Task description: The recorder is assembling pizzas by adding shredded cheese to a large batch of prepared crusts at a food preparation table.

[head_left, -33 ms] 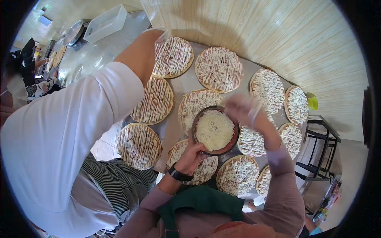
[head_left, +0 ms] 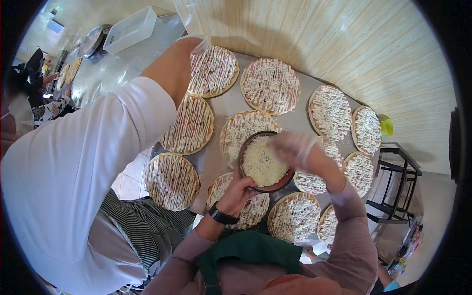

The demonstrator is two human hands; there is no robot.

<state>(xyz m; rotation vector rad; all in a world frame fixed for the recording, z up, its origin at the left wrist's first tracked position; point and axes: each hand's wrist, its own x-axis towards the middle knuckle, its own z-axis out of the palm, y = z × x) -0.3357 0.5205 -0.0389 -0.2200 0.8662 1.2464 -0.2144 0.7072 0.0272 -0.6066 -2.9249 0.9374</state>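
Note:
My left hand, with a black band on the wrist, grips the near left rim of a round dark-rimmed bowl. Shredded white cheese fills much of it. Over the bowl's right side is my right hand in a clear plastic glove; motion smears its fingers, so what they hold cannot be made out. Just beyond the bowl lies a cheese-strewn pizza, partly covered by it. Another pizza sits below my left hand. One more pizza shows partly under my right forearm.
Several more pizzas cover the metal table, among them a sauce-striped pizza at left. A co-worker's white sleeve reaches across from the left. Beyond stands a clear plastic bin. At right are a yellow-green cup and a black metal frame.
My right hand has moved slightly left and nearer, farther over the cheese in the bowl. My left hand and the bowl stay almost in place.

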